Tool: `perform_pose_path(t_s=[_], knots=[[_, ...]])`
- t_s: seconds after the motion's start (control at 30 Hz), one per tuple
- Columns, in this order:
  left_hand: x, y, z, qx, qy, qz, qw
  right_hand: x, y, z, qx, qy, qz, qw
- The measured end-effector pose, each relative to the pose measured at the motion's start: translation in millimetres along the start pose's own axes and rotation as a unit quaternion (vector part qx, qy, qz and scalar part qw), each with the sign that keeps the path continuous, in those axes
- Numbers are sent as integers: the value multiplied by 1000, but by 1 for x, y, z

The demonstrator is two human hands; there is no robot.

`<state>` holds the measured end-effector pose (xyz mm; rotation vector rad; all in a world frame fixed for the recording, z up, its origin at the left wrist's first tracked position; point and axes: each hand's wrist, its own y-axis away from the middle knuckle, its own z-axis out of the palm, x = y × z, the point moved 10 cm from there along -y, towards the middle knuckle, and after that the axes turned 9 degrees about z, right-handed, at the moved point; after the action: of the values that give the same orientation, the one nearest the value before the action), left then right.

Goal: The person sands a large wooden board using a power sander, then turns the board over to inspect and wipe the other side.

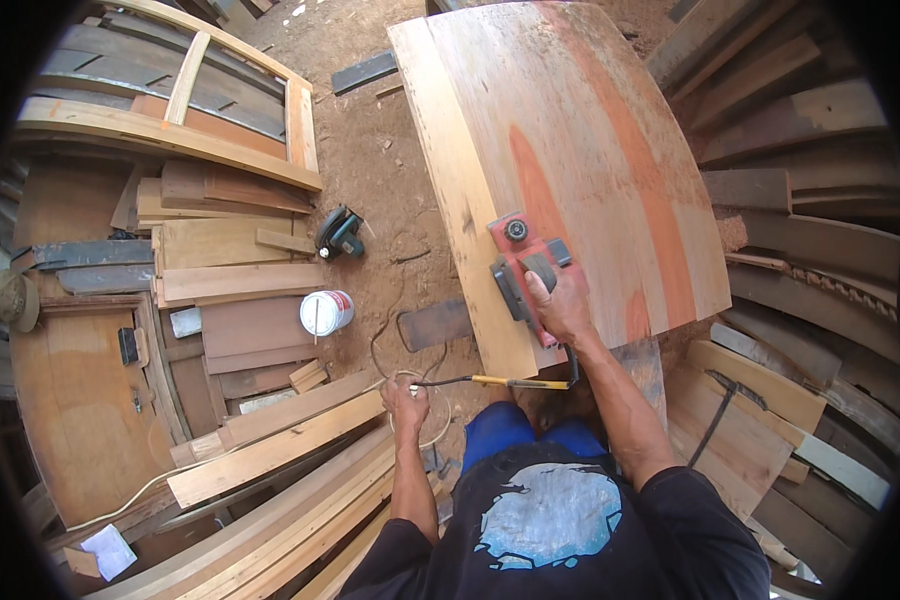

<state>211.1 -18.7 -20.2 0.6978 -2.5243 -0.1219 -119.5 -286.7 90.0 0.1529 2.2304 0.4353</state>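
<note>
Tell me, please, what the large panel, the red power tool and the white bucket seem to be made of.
Large panel: wood, apparently unvarnished; pale and reddish grain streaks show, with little shine.
Red power tool: probably a moulded plastic housing, judging by its smooth red and dark surfaces; some could be painted metal.
White bucket: likely plastic, from its smooth white wall with coloured print.

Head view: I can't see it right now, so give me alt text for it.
A right hand grips a red power planer on a large wooden panel, while the left hand holds a dark cord leading to it. To the left are a white bucket, a dark green power tool and stacked boards.
</note>
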Motion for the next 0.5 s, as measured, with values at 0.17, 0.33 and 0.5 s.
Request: perform_pose_path(t_s=[0.17, 0.33, 0.5], knots=[[5, -13, -6, 5, 11, -2, 1000, -24, -10, -8, 5, -19, -9, 1000], [5, -21, -11, 14, 9, -12, 1000, -33, -27, -7, 16, -45, -17, 999], [2, -33, -11, 24, -1, -15, 1000, -41, -45, -9, 31, -46, -40, 998]])
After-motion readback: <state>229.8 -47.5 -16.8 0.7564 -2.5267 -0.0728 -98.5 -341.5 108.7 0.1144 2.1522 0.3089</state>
